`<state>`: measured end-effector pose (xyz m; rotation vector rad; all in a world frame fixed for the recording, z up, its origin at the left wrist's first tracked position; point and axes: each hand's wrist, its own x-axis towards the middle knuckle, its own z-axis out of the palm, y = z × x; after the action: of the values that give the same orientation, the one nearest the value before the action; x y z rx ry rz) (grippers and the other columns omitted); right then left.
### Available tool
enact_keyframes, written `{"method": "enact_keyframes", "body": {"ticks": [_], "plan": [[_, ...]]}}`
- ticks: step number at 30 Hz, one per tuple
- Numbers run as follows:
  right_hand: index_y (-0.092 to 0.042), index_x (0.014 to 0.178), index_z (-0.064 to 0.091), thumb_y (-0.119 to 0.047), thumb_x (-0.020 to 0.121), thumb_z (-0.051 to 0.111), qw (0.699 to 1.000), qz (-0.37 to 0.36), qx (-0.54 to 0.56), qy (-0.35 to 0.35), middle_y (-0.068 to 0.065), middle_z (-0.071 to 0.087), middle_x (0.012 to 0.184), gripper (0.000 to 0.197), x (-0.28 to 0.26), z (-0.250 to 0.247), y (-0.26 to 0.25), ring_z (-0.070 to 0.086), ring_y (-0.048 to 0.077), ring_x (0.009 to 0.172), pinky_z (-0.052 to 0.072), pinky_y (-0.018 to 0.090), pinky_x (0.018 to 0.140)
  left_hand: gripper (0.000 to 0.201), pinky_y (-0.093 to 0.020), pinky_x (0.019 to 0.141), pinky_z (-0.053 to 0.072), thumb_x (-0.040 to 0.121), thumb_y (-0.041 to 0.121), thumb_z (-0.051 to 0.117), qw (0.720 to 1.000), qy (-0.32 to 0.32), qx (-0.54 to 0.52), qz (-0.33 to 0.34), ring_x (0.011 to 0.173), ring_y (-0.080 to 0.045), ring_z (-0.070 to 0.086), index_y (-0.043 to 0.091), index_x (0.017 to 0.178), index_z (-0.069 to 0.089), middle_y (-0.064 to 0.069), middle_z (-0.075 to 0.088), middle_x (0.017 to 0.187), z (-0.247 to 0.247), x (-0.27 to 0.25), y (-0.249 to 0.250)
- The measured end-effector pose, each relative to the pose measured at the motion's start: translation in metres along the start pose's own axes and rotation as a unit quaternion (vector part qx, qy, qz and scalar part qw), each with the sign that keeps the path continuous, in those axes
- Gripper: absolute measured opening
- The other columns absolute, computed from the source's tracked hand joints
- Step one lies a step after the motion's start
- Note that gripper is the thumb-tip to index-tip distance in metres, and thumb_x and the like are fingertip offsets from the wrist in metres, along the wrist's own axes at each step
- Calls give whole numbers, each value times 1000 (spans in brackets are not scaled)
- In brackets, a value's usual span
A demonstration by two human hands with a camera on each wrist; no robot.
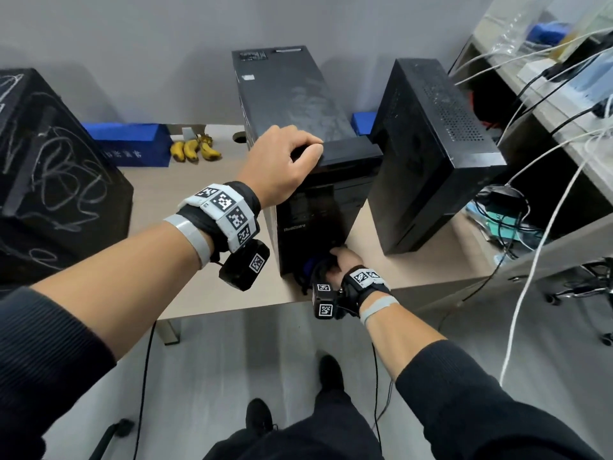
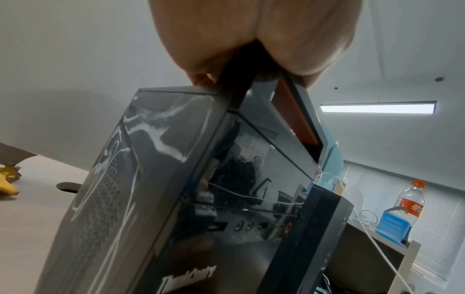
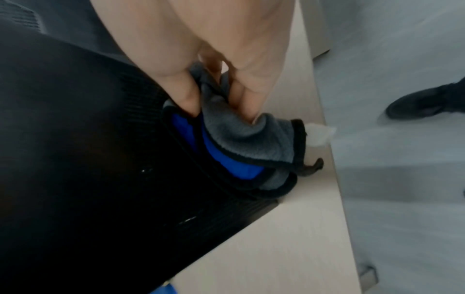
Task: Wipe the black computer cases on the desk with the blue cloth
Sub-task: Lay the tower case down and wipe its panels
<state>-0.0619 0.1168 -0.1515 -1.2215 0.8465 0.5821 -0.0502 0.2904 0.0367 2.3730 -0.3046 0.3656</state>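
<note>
A black tower computer case (image 1: 298, 104) stands upright in the middle of the desk, dusty on top, with white smears on its side (image 2: 120, 179). My left hand (image 1: 285, 157) grips the case's top front edge, fingers curled over it (image 2: 251, 49). My right hand (image 1: 341, 260) holds the blue-and-grey cloth (image 3: 241, 143) bunched against the bottom of the case's front panel (image 3: 88, 149), just above the desk. A second black case (image 1: 431, 144) stands to the right. A third black case (image 1: 56, 174) with white scribbles sits at the far left.
Bananas (image 1: 194, 149) and a blue box (image 1: 132, 144) lie at the back of the beige desk (image 1: 205, 293). A shelf unit (image 1: 547, 104) with white cables and clutter stands to the right. The desk's front edge is close to the right hand. A drink bottle (image 2: 410, 201) stands on the shelf.
</note>
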Motion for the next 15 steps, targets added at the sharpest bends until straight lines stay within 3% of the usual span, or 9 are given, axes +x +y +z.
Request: {"method": "enact_keyframes", "body": {"ticks": [2, 4, 6, 8, 11, 13, 15], "plan": [[-6, 102, 61, -5, 92, 56, 995, -9, 96, -2, 13, 61, 87, 11, -23, 5, -7, 60, 26, 74, 55, 30, 57, 36, -28, 84, 34, 95, 39, 44, 1000, -7, 4, -6, 96, -24, 55, 23, 105, 75, -1, 69, 96, 1, 0, -1], [-9, 91, 59, -3, 89, 60, 993, -65, 95, -3, 9, 57, 74, 6, -44, 8, -21, 55, 20, 59, 45, 22, 42, 39, -37, 89, 40, 94, 45, 40, 1000, -6, 25, -17, 100, -25, 55, 30, 106, 74, 3, 69, 98, 1, 1, -1], [-12, 89, 61, -5, 87, 62, 990, -124, 72, -19, 5, 58, 71, 8, -63, 9, -35, 55, 16, 56, 43, 21, 43, 40, -43, 89, 41, 92, 49, 37, 999, 2, 47, -24, 103, -24, 56, 36, 102, 73, 7, 68, 98, 1, 2, -2], [-13, 87, 63, -3, 87, 63, 983, -158, 79, -45, 6, 61, 72, 10, -64, 9, -37, 59, 16, 55, 45, 21, 44, 37, -42, 87, 39, 92, 48, 38, 998, 7, 54, -30, 104, -24, 56, 37, 100, 73, 9, 68, 98, 1, 2, -4], [-14, 84, 67, -8, 86, 68, 988, -141, 58, 4, 8, 69, 76, 7, -39, 10, -17, 64, 18, 62, 50, 23, 51, 36, -41, 86, 35, 92, 47, 38, 998, 7, 62, -27, 103, -22, 54, 38, 100, 72, 9, 67, 96, 1, 1, -4], [-15, 82, 68, -26, 80, 72, 994, -99, -30, 45, 12, 72, 93, 12, -10, 13, 10, 64, 25, 73, 51, 31, 64, 36, -40, 85, 31, 93, 46, 37, 997, 5, 70, -31, 101, -19, 52, 38, 98, 71, 9, 65, 94, 2, 0, -3], [-21, 87, 65, -40, 80, 66, 991, -52, -124, 21, 7, 68, 111, 21, 9, 17, 33, 62, 25, 87, 52, 36, 79, 36, -41, 87, 31, 94, 46, 35, 997, 2, 72, -37, 98, -17, 50, 38, 96, 70, 9, 64, 92, 2, 0, -3]]}}
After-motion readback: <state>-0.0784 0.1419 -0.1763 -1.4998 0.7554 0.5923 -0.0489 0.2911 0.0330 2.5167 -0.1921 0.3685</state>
